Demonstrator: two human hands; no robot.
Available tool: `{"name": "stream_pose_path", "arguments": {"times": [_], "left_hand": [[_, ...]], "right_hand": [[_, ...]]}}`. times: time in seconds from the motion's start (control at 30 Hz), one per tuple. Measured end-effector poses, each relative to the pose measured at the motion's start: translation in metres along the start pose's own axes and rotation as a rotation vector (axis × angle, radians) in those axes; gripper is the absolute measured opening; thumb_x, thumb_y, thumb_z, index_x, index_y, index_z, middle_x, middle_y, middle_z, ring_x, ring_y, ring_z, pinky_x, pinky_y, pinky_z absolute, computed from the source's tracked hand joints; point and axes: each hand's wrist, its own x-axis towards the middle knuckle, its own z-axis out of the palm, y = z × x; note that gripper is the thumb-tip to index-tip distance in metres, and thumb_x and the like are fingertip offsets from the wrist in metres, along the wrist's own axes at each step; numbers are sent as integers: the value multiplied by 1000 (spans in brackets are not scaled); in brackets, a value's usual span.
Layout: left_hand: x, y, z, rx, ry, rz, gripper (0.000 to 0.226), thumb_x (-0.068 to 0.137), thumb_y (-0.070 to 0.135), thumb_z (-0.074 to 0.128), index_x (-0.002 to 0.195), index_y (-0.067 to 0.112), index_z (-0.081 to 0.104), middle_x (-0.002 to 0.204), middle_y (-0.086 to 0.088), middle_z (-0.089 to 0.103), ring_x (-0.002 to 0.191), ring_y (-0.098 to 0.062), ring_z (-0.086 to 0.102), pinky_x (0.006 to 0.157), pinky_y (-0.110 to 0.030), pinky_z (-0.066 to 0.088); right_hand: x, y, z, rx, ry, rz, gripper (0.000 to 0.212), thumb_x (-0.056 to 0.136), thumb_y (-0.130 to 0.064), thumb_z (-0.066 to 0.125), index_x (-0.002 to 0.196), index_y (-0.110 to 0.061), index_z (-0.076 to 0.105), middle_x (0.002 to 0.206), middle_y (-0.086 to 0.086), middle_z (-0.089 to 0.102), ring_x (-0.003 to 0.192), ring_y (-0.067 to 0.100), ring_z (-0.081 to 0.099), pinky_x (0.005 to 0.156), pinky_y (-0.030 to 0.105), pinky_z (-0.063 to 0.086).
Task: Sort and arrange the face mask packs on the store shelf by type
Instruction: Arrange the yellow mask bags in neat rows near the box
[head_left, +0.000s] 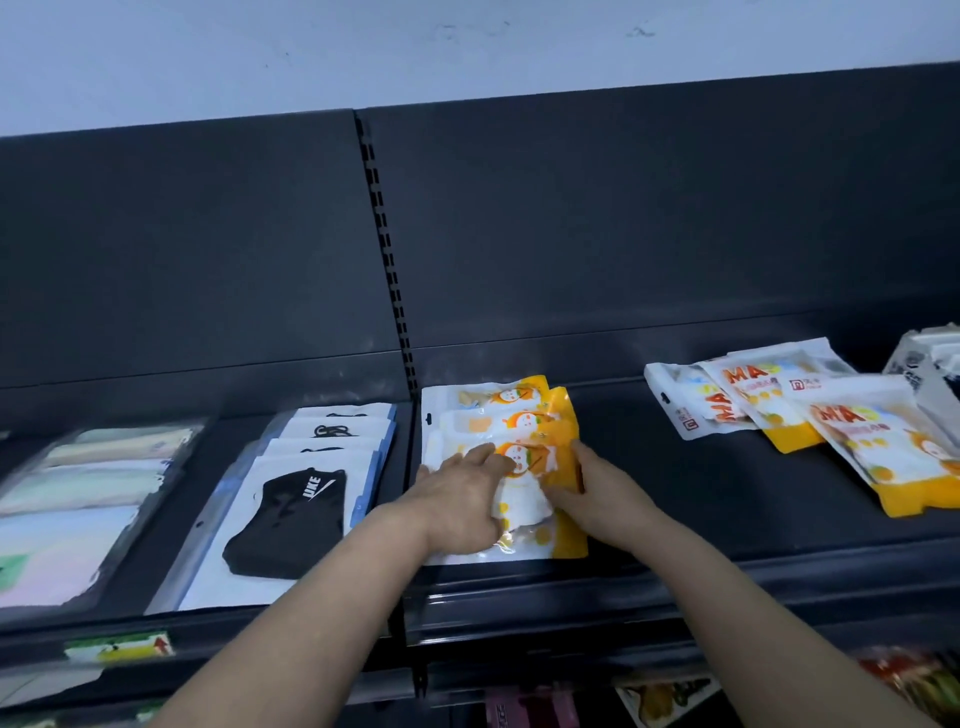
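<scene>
Pressing flat with spread left hand (457, 501) on top yellow cartoon mask pack (530, 512) — half covered; right hand (597, 493) at its yellow edge, fingertips hidden — cannot tell grip.

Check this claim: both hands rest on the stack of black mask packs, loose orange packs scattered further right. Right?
No. Head view: left hand and right hand rest on the orange mask pack stack; black mask packs lie beside it.
</scene>
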Motion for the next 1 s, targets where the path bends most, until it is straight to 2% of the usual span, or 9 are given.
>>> {"name": "stream_pose_path", "arguments": {"times": [0.07,0.17,0.37,0.43,0.6,0.77,0.83,0.9,1.0], "left_hand": [[3,14,-3,21,34,-1,74,88,31,58,150,31,18,162,4,2,148,-26,10,117,-57,14],[15,42,-7,46,96,24,70,90,29,56,150,29,20,162,2,5,149,-27,9,116,-59,14],[60,113,-8,37,175,149,61,94,30,52,149,25,27,160,2,15,147,-18,16,119,-47,17],[80,142,-7,29,165,182,58,96,29,49,149,23,27,160,2,16,146,-19,19,120,-45,15],[136,201,0,-4,131,173,57,99,22,43,151,15,22,161,-4,15,147,-22,18,120,-42,16],[195,237,13,23,147,114,57,99,19,40,150,9,19,159,-9,17,146,-24,17,118,-39,20],[209,243,21,36,113,65,58,102,30,33,153,12,12,161,-5,13,148,-20,12,120,-41,14],[214,242,26,78,108,-8,55,102,38,30,151,15,20,158,-4,21,145,-21,20,119,-42,14],[211,233,26,166,161,-154,47,101,43,27,137,14,36,142,-6,43,132,-25,40,115,-42,20]], "right_hand": [[-5,5,-9,30,20,-27,60,93,-38,53,146,-19,29,145,2,42,130,20,43,102,31,38],[-6,25,-29,-33,150,-53,59,96,-32,50,149,-19,26,155,4,29,141,18,29,113,30,27],[-12,84,-92,-266,317,-29,49,94,-29,53,141,-23,40,155,1,25,141,19,28,110,35,34],[-15,110,-116,-381,348,-13,54,93,-29,55,143,-23,38,156,5,24,146,22,17,114,36,27],[-12,164,-167,-651,309,32,72,87,-48,58,147,-25,26,161,4,2,147,24,-13,119,47,4],[11,187,-192,-695,261,-4,92,81,-63,55,151,-28,8,160,8,-7,144,34,-19,117,51,-4],[21,194,-202,-688,232,-3,91,83,-59,55,152,-28,4,160,11,-8,144,38,-18,117,52,-3],[26,203,-210,-692,184,-5,84,86,-51,54,151,-26,7,160,11,-3,145,39,-9,117,52,5],[30,216,-221,-664,75,-28,71,89,-34,51,149,-22,16,155,8,23,143,31,19,109,44,33]]}}
